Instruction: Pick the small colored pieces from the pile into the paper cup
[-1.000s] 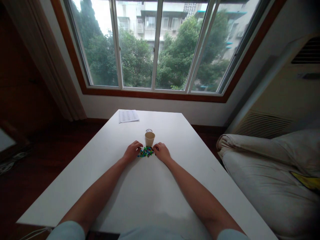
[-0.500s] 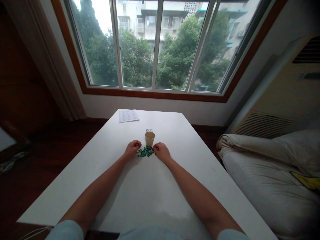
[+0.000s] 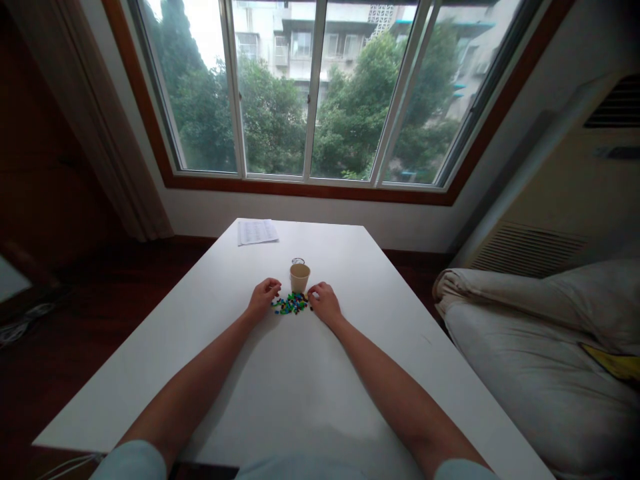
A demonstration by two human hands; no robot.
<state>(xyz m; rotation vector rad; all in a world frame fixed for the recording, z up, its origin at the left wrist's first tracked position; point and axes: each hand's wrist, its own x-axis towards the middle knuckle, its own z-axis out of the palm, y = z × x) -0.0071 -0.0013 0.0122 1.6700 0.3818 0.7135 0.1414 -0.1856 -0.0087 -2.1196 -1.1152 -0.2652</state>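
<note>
A small tan paper cup (image 3: pixel 300 277) stands upright near the middle of a white rectangular table (image 3: pixel 210 373). Just in front of the cup, on the person's side, lies a loose heap of tiny plastic pieces in green, blue and other colours (image 3: pixel 291 305), flat on the tabletop. The left hand (image 3: pixel 263 299) sits to the left of the cup and at the heap's left edge. Its fingers are curled in with the tips drawn together. At this small size I cannot tell whether they pinch a piece. The right hand (image 3: pixel 325 301) is to the right of the cup, its curled fingers at the heap's right edge. Whether it grips anything cannot be told either. Nothing lies between either hand and the cup.

Directly behind the cup, touching or nearly so, is a small clear round object (image 3: pixel 298 261). Farther behind the cup and to its left, at the table's far edge, lies a printed sheet of white paper (image 3: pixel 257 231). Well to the cup's right, off the table, is a pale cushioned seat with crumpled cloth (image 3: pixel 525 347).
</note>
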